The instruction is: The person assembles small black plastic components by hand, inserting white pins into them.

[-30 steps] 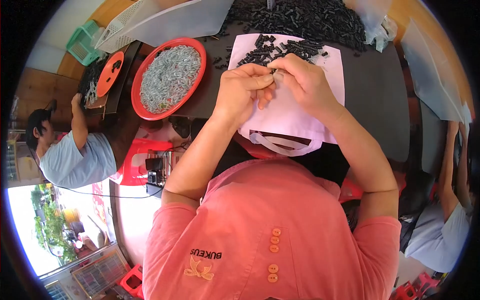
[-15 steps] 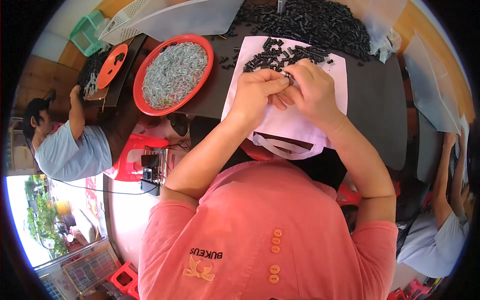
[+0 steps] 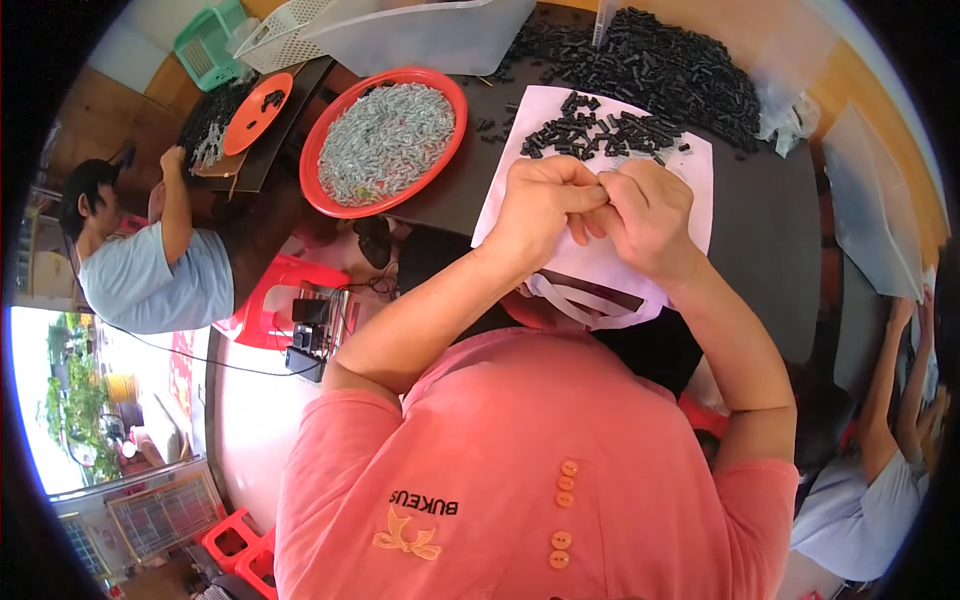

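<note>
A: How are the person's fingers set?
B: Closed. The left hand point(image 3: 540, 208) and the right hand point(image 3: 652, 220) meet tip to tip in a pinch from both sides. The thumbs and fingertips cover the spot, so whether a piece sits there cannot be told.
A: Why bring both hands so close?
B: Probably because the parts around them are so small: a pinch from each side would steady something that a whole palm would only lose.
A: And where are those parts?
B: A loose scatter of short black pieces point(image 3: 565, 132) lies just beyond the fingertips, likely to keep the reach short. Under them and the hands is a pale pink cloth bag point(image 3: 695, 205), which presumably makes dark bits easy to spot.
A: What about the bulk?
B: A larger black heap point(image 3: 670, 75) spreads over the dark table point(image 3: 770, 230), farther out past the fingers and somewhat to their right; its size seems reason enough to keep it off the cloth. Left of the fingers, well apart, a red basin point(image 3: 310, 165) holds clear pieces point(image 3: 385, 140); its raised rim would stop them straying among the black ones.
</note>
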### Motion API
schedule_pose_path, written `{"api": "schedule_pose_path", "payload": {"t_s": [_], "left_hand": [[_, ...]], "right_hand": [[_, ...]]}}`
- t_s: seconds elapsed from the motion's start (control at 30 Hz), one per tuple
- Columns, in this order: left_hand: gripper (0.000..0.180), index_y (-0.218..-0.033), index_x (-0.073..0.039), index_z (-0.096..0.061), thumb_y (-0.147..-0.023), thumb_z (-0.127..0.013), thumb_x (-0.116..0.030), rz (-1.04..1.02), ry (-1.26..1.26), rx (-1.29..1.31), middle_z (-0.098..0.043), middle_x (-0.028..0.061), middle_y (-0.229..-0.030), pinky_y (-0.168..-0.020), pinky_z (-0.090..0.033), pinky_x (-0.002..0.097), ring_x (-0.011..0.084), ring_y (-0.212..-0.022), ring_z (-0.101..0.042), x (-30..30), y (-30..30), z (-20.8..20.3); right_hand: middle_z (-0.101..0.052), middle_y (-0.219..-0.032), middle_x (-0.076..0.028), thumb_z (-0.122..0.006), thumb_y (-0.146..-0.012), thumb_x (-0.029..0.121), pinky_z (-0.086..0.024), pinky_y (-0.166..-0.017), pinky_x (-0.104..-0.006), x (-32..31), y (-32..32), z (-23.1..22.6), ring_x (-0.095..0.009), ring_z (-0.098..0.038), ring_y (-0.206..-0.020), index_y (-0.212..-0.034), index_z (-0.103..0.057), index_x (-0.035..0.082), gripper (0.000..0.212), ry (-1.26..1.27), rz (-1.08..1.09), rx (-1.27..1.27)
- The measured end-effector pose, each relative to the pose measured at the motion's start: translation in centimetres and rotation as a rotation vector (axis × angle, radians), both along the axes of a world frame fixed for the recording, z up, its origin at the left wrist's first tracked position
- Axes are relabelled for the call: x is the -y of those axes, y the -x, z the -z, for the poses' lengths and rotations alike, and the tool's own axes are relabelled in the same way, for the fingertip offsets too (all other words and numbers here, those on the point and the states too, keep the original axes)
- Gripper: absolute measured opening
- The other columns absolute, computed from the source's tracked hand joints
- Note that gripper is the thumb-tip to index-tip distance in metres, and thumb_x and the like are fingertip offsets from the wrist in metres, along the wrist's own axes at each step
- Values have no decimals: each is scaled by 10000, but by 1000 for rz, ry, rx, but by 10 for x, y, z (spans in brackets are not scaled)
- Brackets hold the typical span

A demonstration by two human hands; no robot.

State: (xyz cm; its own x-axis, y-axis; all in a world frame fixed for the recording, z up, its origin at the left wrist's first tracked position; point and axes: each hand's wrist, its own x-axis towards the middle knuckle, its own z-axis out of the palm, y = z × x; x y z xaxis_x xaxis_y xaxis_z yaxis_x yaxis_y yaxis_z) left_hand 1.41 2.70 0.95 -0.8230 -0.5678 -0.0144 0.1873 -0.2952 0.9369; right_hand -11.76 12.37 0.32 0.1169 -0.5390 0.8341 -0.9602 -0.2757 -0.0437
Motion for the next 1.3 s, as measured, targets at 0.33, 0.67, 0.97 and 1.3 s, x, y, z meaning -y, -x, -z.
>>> {"api": "schedule_pose_path", "payload": {"t_s": [0.33,0.67,0.97,1.3], "left_hand": [[237,-947,-18,-709,-752,-710,-152,-388,738,139,-626,90,-639,-512,-445,287,156,-560,-593,149,38,-131],[109,-808,-29,-700,-712,-716,-79,-212,1289,-31,-647,127,-800,-691,-516,372,298,-758,-646,48,56,-11],[190,-919,-77,-696,-733,-654,-79,32,1676,152,-593,82,-862,-723,-509,423,297,-898,-595,23,69,12],[139,-873,-45,-678,-745,-661,-95,-22,1585,135,-596,99,-856,-738,-508,431,311,-884,-603,27,56,13]], "right_hand": [[-553,-658,11,-686,-868,19,-414,-542,-190,-3,35,-13,-32,-466,-587,-1086,-640,12,223,101,-26,620],[-622,-711,7,-685,-868,17,-423,-579,-193,-3,56,-22,-31,-520,-630,-1002,-671,-6,137,185,-131,994],[-619,-707,7,-675,-869,60,-419,-572,-198,-24,50,-51,-49,-547,-625,-960,-688,13,102,31,-101,1148],[-600,-699,22,-672,-856,80,-406,-537,-189,-13,85,-47,-37,-510,-594,-907,-687,25,77,-436,-21,1072]]}}
